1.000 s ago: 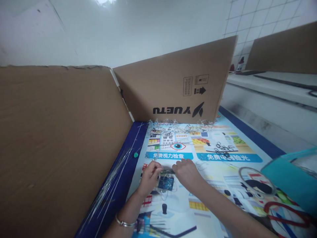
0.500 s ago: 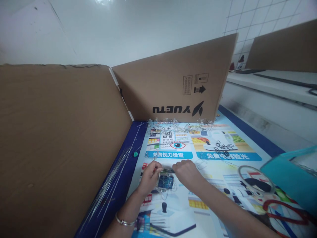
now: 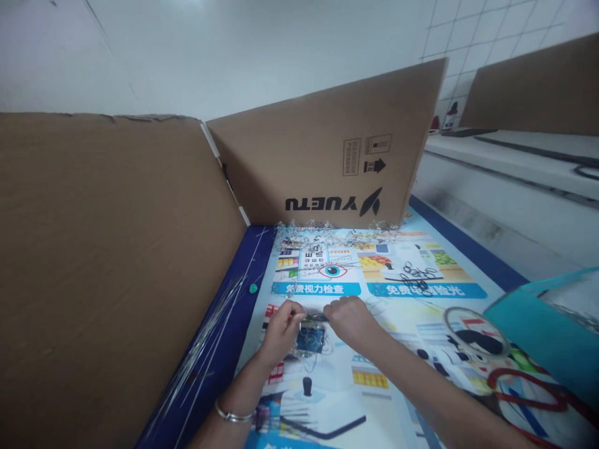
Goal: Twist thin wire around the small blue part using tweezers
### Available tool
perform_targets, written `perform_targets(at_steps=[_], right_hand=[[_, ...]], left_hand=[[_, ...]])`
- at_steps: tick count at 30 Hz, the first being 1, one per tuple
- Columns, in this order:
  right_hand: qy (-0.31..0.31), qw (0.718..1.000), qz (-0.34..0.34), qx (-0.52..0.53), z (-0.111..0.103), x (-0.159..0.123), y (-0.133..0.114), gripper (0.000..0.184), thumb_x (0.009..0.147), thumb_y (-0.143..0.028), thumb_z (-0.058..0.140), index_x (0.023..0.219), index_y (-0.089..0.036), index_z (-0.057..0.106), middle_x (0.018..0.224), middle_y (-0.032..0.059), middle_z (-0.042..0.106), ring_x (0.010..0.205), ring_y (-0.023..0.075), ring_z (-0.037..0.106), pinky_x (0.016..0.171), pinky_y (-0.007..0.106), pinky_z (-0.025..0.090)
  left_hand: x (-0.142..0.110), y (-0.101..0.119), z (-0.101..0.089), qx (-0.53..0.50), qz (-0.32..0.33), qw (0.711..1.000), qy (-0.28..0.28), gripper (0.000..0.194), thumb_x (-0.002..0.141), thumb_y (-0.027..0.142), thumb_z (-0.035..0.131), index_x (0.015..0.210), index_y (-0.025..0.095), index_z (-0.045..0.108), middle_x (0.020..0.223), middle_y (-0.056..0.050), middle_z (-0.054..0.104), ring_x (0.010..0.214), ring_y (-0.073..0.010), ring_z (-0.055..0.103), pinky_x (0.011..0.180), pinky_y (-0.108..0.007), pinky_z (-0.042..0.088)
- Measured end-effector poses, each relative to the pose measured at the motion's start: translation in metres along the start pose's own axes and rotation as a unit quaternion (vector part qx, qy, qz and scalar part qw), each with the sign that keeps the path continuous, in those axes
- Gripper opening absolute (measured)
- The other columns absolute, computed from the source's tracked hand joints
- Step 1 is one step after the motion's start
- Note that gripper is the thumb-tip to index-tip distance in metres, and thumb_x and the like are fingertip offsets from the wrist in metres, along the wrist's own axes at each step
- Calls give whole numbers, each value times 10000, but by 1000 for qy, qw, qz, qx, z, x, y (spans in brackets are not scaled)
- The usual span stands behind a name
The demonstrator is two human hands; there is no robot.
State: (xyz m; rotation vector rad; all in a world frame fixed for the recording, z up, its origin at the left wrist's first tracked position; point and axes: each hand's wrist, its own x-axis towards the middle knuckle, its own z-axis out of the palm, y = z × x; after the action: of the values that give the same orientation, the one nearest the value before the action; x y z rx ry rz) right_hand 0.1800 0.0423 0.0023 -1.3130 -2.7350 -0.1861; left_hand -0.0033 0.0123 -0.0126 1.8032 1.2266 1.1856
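Note:
My left hand (image 3: 283, 327) is closed in a pinch on a thin piece of silvery wire, at the near middle of the printed sheet. Just to its right, my right hand (image 3: 350, 321) is wrapped round a dark metal tool that looks like pliers (image 3: 316, 317), its slim tip reaching left to my left fingertips. The handles are hidden in my fist. Below the tip, loose loops of thin wire (image 3: 311, 349) lie on a dark blue printed patch. A bundle of straight wires (image 3: 201, 349) rests along the blue border at left.
Cardboard panels (image 3: 93, 262) stand at left and behind (image 3: 318, 149). Clear wire pieces (image 3: 322, 232) line the back panel's foot. Dark wire rings (image 3: 416, 274) lie at right, near a clear round hoop (image 3: 476, 330), a red cord (image 3: 528, 399) and a teal container (image 3: 547, 330).
Both hands keep the same hold, the tool's tip still at my left fingertips. The whole view has shifted slightly, so things appear a little higher and further left.

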Motion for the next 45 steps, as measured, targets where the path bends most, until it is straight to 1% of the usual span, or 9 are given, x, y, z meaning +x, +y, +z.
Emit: perform_targets(at_steps=[5,16,25,31,34,36,38,42,45], right_hand=[[-2,1000,-10,-2,-3,0,2,111,740,-108,486,704,-161,577,680,58,632,639,201,572,524,273,285],[1,1000,-5,-23,-12,0,-2,83,751,-113,522,731,-153,591,695,71,628,693,224,564,579,311,322],[6,1000,1,-24,-8,0,-2,86,741,-100,531,724,-158,591,687,63,631,681,213,567,584,305,326],[-15,1000,-1,-19,-10,1,-1,85,752,-113,519,734,-152,593,700,71,632,688,206,571,585,302,330],[-22,1000,12,-12,-16,1,2,92,746,-124,521,744,-159,606,719,70,638,713,204,572,610,303,335],[-24,999,30,-7,-22,0,7,104,746,-134,518,739,-165,617,735,68,642,726,197,573,620,295,335],[-30,998,57,-9,-31,-3,13,116,763,-188,519,731,-171,629,750,69,646,738,196,576,621,286,335],[-68,993,97,0,-49,-12,25,190,772,-344,538,755,-186,643,769,65,652,761,209,585,627,278,343],[-94,990,105,13,-58,-24,28,181,772,-338,535,774,-194,643,770,56,652,758,201,586,631,269,347]], left_hand=[[0,1,0,-10,10,1000,4,133,840,254,449,741,170,476,769,-16,546,742,-139,509,683,-238,385],[2,9,-2,1,-3,1000,26,129,800,210,471,679,170,495,747,-19,568,731,-142,507,695,-241,385],[2,8,-2,5,0,1000,22,117,790,198,469,684,170,510,751,-13,577,727,-138,516,688,-238,393],[2,7,-2,10,-8,1000,20,115,797,204,475,696,167,516,759,-15,581,732,-139,517,684,-236,390],[3,7,-2,13,-6,999,35,121,795,199,474,683,169,505,783,-22,577,766,-148,527,715,-246,395],[4,6,-3,26,2,998,58,121,780,184,485,661,168,501,833,-35,571,826,-162,528,754,-262,394],[6,3,-4,45,1,996,80,109,753,167,506,644,167,511,890,-45,562,876,-174,522,767,-270,394],[7,-4,-6,65,-18,992,103,86,720,166,522,635,169,540,908,-47,547,866,-176,519,695,-255,413],[7,-10,-6,75,-12,990,120,93,721,178,518,631,170,540,848,-34,527,807,-160,517,661,-248,421]])
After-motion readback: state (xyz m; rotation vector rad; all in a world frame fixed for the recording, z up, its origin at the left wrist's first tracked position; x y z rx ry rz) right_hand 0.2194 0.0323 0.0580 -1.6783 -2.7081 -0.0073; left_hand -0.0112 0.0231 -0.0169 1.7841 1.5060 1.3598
